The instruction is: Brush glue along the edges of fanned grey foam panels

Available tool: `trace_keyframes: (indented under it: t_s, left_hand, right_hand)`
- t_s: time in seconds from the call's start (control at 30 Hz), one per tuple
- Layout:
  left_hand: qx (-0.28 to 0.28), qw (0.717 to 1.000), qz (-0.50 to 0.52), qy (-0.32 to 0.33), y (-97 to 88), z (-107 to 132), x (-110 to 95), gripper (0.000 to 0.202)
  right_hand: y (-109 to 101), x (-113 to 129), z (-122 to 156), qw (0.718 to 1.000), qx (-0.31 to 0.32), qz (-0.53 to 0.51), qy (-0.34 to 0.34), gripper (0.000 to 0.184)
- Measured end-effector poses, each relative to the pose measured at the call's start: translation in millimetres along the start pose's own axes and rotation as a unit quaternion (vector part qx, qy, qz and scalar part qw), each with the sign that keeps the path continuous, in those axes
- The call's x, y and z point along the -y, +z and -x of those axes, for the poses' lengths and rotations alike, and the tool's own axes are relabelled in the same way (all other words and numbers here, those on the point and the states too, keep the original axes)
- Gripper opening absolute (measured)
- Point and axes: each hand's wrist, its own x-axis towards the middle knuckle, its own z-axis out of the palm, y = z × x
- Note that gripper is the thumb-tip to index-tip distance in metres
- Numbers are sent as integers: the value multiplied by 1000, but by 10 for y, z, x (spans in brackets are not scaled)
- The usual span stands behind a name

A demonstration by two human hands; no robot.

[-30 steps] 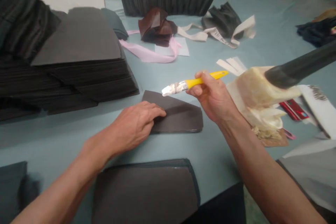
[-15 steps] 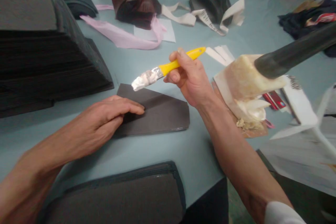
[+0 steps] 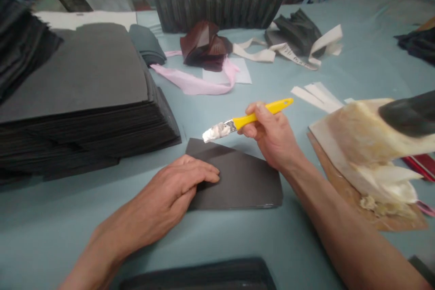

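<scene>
My right hand grips a paintbrush by its yellow handle. Thick white paste coats the bristles, which hover near the far left corner of a dark grey panel. That panel lies flat on the blue-green table, with a slanted far edge and a thin pale line along part of its near edge. My left hand rests on the panel's left part, fingers stretched out and lying flat. The thumb's tip is hidden below the fingers.
A tall stack of dark sheets stands on the left, another dark stack at the near edge. To the right, a paste-crusted container sits on a brown board. Pink cloth and paper strips lie farther back.
The view has tilted up and turned left, so everything appears lower and farther right. Both hands, the brush and the panel keep nearly the same places relative to one another.
</scene>
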Motion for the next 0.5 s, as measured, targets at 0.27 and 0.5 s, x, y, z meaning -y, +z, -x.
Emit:
trace_keyframes:
  t_s: [0.27, 0.5]
  left_hand:
    - [-49, 998, -19, 36, 37, 50, -71, 41]
    - [-76, 995, -23, 53, 86, 90, -37, 41]
  right_hand:
    - [45, -5, 73, 993, 20, 102, -50, 47]
    - [123, 44, 106, 987, 35, 134, -86, 40]
